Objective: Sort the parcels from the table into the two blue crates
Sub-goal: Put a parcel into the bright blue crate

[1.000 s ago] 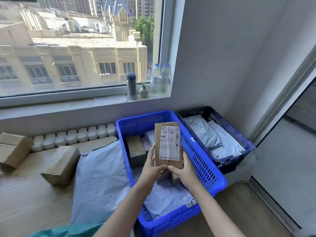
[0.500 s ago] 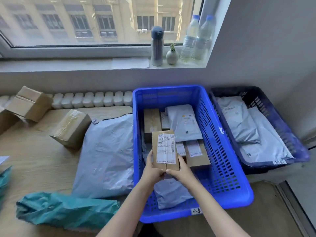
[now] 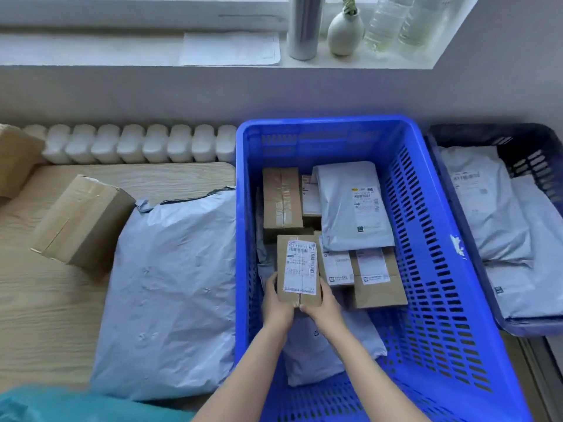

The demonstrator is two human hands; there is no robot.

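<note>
Both hands in bright crate [image 3: 432, 226] | left hand [image 3: 275, 303], right hand [image 3: 323, 306] | fingers pinching labelled box [image 3: 298, 266]

place: windowside indoor room | evidence: windowsill [image 3: 91, 53], radiator [image 3: 131, 144], wooden table [image 3: 45, 300], blue crate [image 3: 320, 124], grey mailer bag [image 3: 170, 284]

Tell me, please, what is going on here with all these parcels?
A person is sorting parcels. The left hand and right hand together hold a small labelled cardboard box inside the bright blue crate, over the brown boxes and grey mailers already there. The darker crate beside it holds flat grey bags. On the table, a large grey bag, a taped carton and a teal bag are not yet sorted.
</note>
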